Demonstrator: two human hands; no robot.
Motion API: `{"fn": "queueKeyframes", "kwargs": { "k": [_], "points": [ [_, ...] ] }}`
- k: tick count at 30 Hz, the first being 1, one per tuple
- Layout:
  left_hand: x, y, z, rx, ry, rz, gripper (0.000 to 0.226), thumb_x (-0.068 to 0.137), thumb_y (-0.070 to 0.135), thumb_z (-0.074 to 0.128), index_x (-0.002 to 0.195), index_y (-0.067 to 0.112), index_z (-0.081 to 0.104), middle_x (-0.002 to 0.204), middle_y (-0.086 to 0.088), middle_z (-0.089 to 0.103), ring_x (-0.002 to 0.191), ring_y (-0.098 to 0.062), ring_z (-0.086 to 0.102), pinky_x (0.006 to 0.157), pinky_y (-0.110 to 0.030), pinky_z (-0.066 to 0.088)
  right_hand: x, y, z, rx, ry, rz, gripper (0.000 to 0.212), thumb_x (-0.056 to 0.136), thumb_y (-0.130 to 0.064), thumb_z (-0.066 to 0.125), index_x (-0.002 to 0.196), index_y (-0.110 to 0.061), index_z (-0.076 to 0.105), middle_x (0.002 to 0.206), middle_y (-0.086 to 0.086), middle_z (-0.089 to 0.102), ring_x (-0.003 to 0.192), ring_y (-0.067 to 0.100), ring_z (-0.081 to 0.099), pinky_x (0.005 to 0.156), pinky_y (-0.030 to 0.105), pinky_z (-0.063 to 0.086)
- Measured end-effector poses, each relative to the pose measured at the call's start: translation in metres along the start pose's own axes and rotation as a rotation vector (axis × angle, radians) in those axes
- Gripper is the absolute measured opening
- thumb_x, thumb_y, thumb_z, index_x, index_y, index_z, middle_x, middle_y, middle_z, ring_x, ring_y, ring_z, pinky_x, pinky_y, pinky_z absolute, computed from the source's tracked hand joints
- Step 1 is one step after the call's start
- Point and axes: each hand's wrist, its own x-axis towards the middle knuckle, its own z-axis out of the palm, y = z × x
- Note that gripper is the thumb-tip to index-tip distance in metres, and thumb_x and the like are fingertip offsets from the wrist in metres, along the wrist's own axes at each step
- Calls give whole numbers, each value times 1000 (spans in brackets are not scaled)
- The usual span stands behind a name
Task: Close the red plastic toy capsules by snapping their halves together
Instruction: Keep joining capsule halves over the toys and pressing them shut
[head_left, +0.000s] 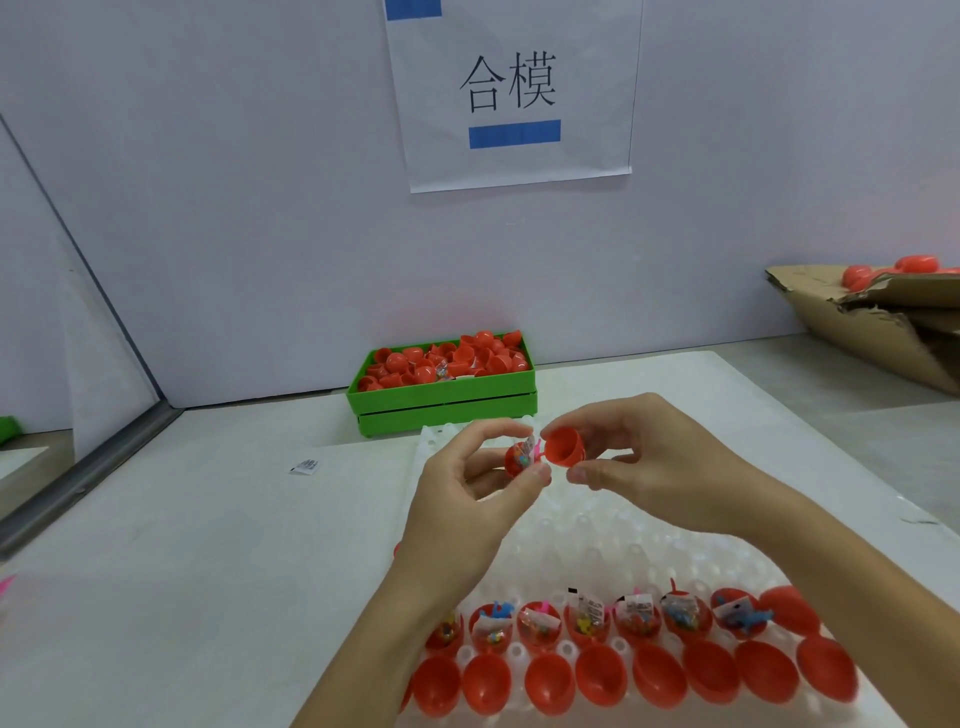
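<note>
My left hand (470, 486) pinches a red capsule half (519, 458) filled with a small wrapped toy. My right hand (639, 457) pinches an empty red capsule half (563, 448), its open mouth turned toward the filled half. The two halves sit close together above the white tray (597, 525), almost touching, not joined. Lower on the tray, a row of filled red halves (592, 621) stands behind a row of empty red halves (602, 675).
A green crate (447, 405) heaped with red capsule halves stands against the back wall. A torn cardboard box (883, 322) holding red capsules lies at the right. A small white packet (306, 466) lies on the table, left of the tray.
</note>
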Motion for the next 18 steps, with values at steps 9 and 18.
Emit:
{"fn": "queueKeyframes", "kwargs": {
  "k": [9, 18],
  "points": [
    [0, -4, 1, 179, 0, 70, 29, 88, 20, 73, 108, 40, 66, 91, 5, 74, 91, -12, 72, 79, -15, 53, -1, 0, -1, -37, -6, -33, 39, 85, 0, 72, 108, -31, 75, 89, -15, 74, 86, 5, 65, 80, 8, 49],
    [-1, -4, 3, 238, 30, 116, 11, 90, 17, 70, 96, 26, 68, 85, 5, 73, 84, -9, 73, 80, -22, 58, 0, 0, -1, -68, -11, -19, 44, 89, 4, 64, 118, -29, 71, 92, -24, 67, 91, -4, 61, 73, 6, 48]
  ]
}}
